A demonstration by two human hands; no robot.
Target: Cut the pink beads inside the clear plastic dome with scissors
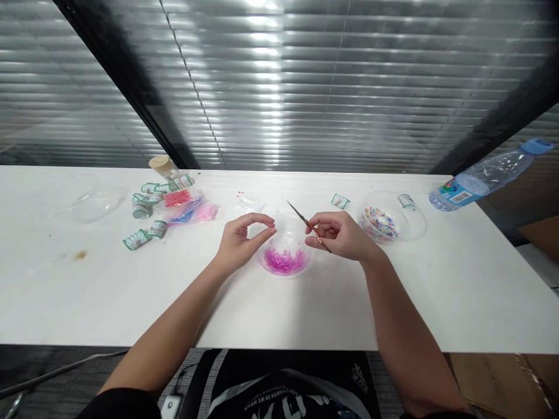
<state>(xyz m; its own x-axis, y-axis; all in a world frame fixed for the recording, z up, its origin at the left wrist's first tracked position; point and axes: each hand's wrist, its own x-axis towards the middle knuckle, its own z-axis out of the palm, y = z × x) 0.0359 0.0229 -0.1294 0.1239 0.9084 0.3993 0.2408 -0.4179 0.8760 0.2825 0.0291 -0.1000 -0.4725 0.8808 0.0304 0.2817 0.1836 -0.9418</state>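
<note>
Copper-coloured tweezers (315, 231) with a dark pointed tip are pinched in my right hand (340, 234), tip aimed up and to the left. My left hand (242, 240) faces it, thumb and forefinger brought together in a pinch. Whatever may be between those fingertips is too small to make out. Between and below both hands sits a clear round bowl (286, 274) on the white table. Short pink-purple tube-like pieces (285, 261) are heaped in its near part.
On the right are a clear dish (418, 228) of multicoloured beads (379, 223), a small labelled packet (340, 201) and a water bottle (471, 180). To the left lie several labelled rolls (142, 206), bags of red beads (177, 198), a corked jar (163, 167) and clear lids (98, 203).
</note>
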